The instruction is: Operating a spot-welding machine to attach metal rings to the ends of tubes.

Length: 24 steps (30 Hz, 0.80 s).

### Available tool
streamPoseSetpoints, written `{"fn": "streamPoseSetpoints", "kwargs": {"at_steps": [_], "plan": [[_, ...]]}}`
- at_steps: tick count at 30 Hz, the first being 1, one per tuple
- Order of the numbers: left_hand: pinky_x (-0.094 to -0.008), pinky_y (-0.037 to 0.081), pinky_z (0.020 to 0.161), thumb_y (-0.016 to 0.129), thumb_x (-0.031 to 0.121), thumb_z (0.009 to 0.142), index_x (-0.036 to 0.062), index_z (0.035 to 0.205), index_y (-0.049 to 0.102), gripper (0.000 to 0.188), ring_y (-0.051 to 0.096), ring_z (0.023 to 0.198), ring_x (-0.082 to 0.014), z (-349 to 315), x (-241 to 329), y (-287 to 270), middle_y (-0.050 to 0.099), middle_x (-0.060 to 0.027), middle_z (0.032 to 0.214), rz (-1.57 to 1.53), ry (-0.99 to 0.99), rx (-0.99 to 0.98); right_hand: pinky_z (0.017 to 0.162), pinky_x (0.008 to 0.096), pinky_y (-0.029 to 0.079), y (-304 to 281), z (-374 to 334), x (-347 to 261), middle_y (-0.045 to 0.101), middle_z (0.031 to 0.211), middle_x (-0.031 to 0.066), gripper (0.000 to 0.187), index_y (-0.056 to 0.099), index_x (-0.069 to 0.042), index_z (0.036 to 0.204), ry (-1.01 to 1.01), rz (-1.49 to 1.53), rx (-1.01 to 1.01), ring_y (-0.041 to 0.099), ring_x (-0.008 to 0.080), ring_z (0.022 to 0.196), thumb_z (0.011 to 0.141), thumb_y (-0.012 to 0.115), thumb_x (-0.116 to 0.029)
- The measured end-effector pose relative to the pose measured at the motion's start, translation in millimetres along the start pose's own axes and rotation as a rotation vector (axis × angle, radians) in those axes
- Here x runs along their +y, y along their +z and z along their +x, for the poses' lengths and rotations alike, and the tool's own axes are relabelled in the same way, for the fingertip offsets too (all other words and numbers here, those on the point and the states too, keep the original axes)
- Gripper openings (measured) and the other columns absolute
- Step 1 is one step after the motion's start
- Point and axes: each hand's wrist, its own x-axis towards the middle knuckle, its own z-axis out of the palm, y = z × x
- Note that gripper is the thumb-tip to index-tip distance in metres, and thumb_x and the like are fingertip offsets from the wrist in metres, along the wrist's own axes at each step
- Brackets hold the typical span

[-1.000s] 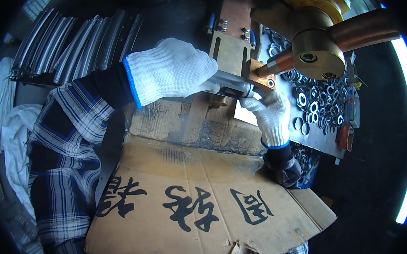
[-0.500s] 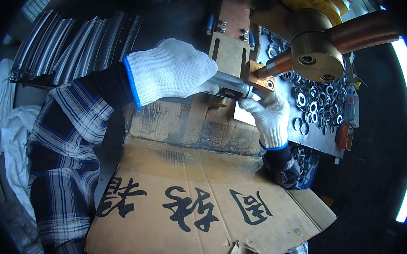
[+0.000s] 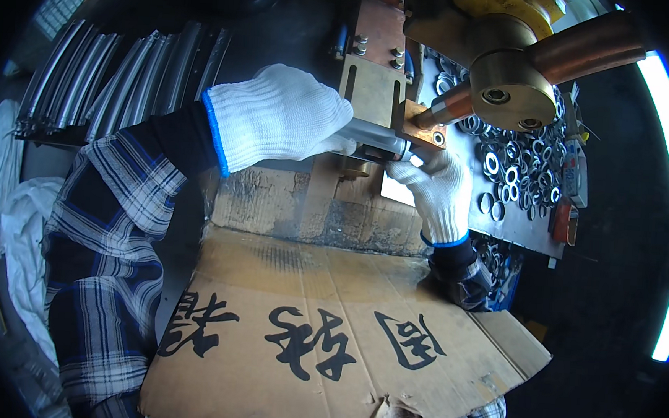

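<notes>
My left hand, in a white knit glove, is closed round a grey metal tube that points to the right. At the tube's right end, my right hand, gloved the same way, has its fingers bent against the end and a ring there; its far fingers are hidden. Just above that end sits a copper block on a slanted copper rod of the machine. Behind the tube stands a brass plate with slots. Whether the tube touches the block I cannot tell.
Many metal rings lie on a sheet-topped table at the right. Curved metal strips are stacked at the far left. A large cardboard sheet covers my lap. The machine's brass joint overhangs my right hand.
The whole view has shifted slightly. Both hands keep their places on the tube, and nothing is visibly taken hold of or let go.
</notes>
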Motion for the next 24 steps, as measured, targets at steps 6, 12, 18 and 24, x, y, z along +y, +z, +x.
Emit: {"fn": "streamPoseSetpoints", "kwargs": {"at_steps": [6, 12, 18, 24], "plan": [[-0.0454, 0.065, 0.073, 0.065, 0.055, 0.114, 0.0063, 0.102, 0.073, 0.051, 0.08, 0.077, -0.0325, -1, -1, 0, 0.076, -0.0134, 0.082, -0.018, 0.013, 0.024, 0.075, 0.0287, 0.06, 2, 5, -7, 0.085, 0.101, 0.0091, 0.053, 0.08, 0.002, 0.131, 0.017, 0.046, -0.027, 0.075, 0.0125, 0.082, 0.083, 0.1, -0.005], [-0.0481, 0.065, 0.074, 0.064, 0.057, 0.114, 0.0053, 0.1, 0.072, 0.055, 0.08, 0.078, -0.0347, 2, -2, -5, 0.076, -0.0145, 0.081, -0.017, 0.02, -0.01, 0.08, 0.0278, 0.064, -4, 9, 9, 0.08, 0.131, 0.014, 0.088, 0.062, 0.003, 0.158, 0.027, 0.11, -0.099, 0.076, 0.0143, 0.091, 0.079, 0.101, -0.001], [-0.0481, 0.065, 0.074, 0.065, 0.058, 0.113, 0.0052, 0.103, 0.071, 0.054, 0.08, 0.077, -0.0349, 2, -1, -7, 0.075, -0.0145, 0.082, -0.023, -0.01, -0.019, 0.084, 0.0288, 0.064, -4, 10, 8, 0.077, 0.14, 0.016, 0.096, 0.057, 0.004, 0.164, 0.039, 0.107, -0.094, 0.075, 0.016, 0.109, 0.079, 0.101, -0.004], [-0.0479, 0.065, 0.073, 0.068, 0.057, 0.111, 0.0052, 0.102, 0.07, 0.052, 0.08, 0.079, -0.0351, 2, -6, 1, 0.075, -0.0141, 0.082, -0.005, 0.012, 0.055, 0.078, 0.0302, 0.06, -16, 12, 15, 0.067, 0.152, 0.0268, 0.108, 0.034, 0.002, 0.178, 0.154, 0.546, -0.149, 0.072, 0.0196, 0.105, 0.088, 0.093, -0.006]]}}
